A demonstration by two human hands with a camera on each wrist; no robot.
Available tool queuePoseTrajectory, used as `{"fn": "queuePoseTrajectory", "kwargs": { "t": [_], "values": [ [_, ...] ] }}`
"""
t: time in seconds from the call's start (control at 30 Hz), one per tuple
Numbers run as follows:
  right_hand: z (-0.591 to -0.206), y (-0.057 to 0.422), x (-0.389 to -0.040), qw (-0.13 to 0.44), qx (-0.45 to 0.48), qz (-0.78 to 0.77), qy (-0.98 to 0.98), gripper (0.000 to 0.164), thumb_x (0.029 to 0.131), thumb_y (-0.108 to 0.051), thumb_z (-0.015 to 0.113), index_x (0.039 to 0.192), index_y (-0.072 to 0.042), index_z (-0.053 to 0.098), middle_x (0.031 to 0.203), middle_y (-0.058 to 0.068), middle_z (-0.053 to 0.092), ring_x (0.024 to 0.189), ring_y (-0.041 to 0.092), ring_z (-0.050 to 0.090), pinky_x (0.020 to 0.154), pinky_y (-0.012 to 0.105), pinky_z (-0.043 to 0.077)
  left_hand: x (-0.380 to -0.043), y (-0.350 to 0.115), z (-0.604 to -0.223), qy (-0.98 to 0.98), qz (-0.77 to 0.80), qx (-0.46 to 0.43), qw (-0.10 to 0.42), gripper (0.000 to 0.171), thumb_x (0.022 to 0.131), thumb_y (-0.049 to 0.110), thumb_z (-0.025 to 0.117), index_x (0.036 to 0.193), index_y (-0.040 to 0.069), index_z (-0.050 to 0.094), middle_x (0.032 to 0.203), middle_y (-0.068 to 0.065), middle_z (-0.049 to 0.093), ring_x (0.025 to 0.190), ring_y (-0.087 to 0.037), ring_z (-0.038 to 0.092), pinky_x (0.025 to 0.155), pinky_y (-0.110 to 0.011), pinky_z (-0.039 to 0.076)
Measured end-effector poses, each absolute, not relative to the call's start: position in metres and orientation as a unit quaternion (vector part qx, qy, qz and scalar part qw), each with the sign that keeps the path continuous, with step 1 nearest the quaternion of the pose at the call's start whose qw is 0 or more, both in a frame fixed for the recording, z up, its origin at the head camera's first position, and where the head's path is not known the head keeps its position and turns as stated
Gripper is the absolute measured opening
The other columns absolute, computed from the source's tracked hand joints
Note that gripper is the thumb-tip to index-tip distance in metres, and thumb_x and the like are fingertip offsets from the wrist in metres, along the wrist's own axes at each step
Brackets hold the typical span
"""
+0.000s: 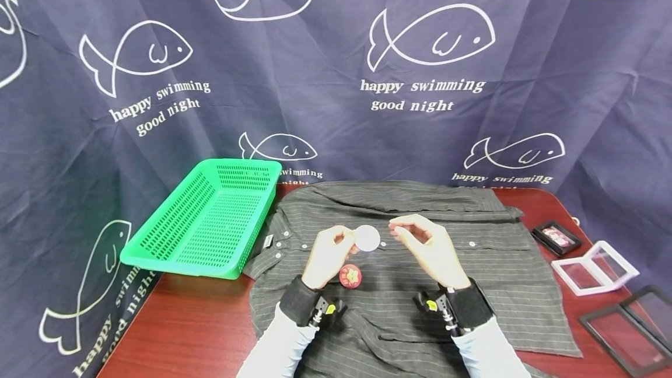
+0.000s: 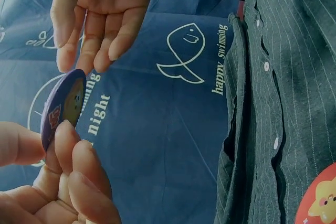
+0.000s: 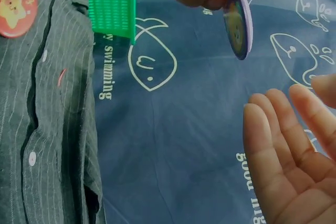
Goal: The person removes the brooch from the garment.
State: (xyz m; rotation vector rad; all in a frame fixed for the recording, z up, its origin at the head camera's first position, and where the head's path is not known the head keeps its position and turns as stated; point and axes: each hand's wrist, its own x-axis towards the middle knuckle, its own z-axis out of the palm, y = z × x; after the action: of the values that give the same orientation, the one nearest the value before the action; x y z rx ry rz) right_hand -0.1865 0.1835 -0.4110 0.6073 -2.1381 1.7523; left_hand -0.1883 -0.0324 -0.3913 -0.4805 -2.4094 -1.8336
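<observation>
Status. The red star badge [image 1: 350, 276] lies face up on the left part of the pinstriped shirt [image 1: 504, 290]; whether it is fastened to the cloth cannot be determined. Just beyond it, the left hand [image 1: 329, 254] pinches the purple-rimmed badge [image 1: 368, 238] at its left edge, between thumb and fingers, above the shirt. The right hand [image 1: 429, 249] is to the right of this badge and apart from it; its fingers are released, slightly bent, and hold nothing. Judged from this position, handling of the purple-rimmed badge is in progress: it is in hand, not yet set down on the shirt or in the green basket [image 1: 181, 269] at far left.

Appearance. The purple-rimmed badge is a thin, round disc. The wrist views show it nearly edge-on, with a yellow figure printed on one face; the head view shows a pale, nearly white face. Fixing hardware cannot be made out.

Surroundings, right side, near to far: black hinged frame [image 1: 629, 311], white hinged frame [image 1: 596, 273], black case [image 1: 557, 238]. A navy curtain [image 1: 325, 86] with fish outlines hangs behind.
</observation>
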Motion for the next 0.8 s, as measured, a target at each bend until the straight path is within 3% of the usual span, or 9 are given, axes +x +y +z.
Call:
{"fn": "queuePoseTrajectory", "kwargs": {
  "t": [0.1,0.27,0.4,0.47,0.7,0.8],
  "values": [
    [-0.408,0.182,-0.186,0.153,0.207,0.618,-0.743,0.019,0.092,0.003,0.062,0.11,0.007,0.066,0.101,-0.011,0.071,0.092,0.003,0.069,0.081,0.018,0.055,-0.194,-0.032,-0.399,-0.791,-0.585,-0.168,0.051,0.015,0.092,-0.002,0.055,0.086,-0.009,0.066,0.073,-0.027,0.066,0.056,-0.003,0.052,0.055,-0.015,0.043],
    [-0.404,0.177,-0.187,0.149,0.189,0.609,-0.756,0.021,0.092,-0.002,0.065,0.111,0.005,0.066,0.103,0.016,0.072,0.091,0.0,0.068,0.08,0.016,0.055,-0.206,-0.03,-0.421,-0.783,-0.585,-0.195,0.081,0.012,0.093,-0.001,0.058,0.09,-0.007,0.068,0.076,-0.023,0.069,0.064,-0.023,0.064,0.06,-0.016,0.046],
    [-0.405,0.172,-0.187,0.138,0.178,0.597,-0.77,0.022,0.091,-0.004,0.067,0.112,0.003,0.067,0.101,0.023,0.07,0.086,0.003,0.069,0.076,0.016,0.054,-0.207,-0.03,-0.425,-0.766,-0.598,-0.213,0.096,0.01,0.092,0.003,0.062,0.091,-0.004,0.07,0.078,-0.019,0.07,0.07,-0.031,0.068,0.064,-0.017,0.049],
    [-0.406,0.171,-0.187,0.133,0.174,0.593,-0.775,0.022,0.09,-0.004,0.067,0.112,0.001,0.067,0.1,0.022,0.071,0.083,0.004,0.068,0.074,0.016,0.054,-0.207,-0.029,-0.426,-0.762,-0.6,-0.22,0.102,0.01,0.092,0.005,0.063,0.091,-0.003,0.07,0.077,-0.018,0.07,0.068,-0.028,0.066,0.063,-0.017,0.047],
    [-0.411,0.166,-0.188,0.116,0.155,0.585,-0.788,0.019,0.091,-0.007,0.067,0.107,0.004,0.068,0.092,0.02,0.071,0.076,0.001,0.067,0.071,0.023,0.057,-0.204,-0.025,-0.427,-0.752,-0.607,-0.228,0.12,0.01,0.092,0.004,0.063,0.091,-0.003,0.07,0.079,-0.023,0.069,0.066,0.0,0.056,0.061,-0.016,0.044],
    [-0.412,0.164,-0.188,0.116,0.15,0.582,-0.791,0.017,0.091,-0.009,0.068,0.102,0.003,0.068,0.085,0.017,0.071,0.07,0.001,0.065,0.068,0.025,0.057,-0.204,-0.023,-0.428,-0.752,-0.607,-0.221,0.13,0.009,0.091,0.003,0.064,0.091,-0.003,0.07,0.078,-0.022,0.068,0.065,0.001,0.053,0.06,-0.016,0.043]
  ]
}}
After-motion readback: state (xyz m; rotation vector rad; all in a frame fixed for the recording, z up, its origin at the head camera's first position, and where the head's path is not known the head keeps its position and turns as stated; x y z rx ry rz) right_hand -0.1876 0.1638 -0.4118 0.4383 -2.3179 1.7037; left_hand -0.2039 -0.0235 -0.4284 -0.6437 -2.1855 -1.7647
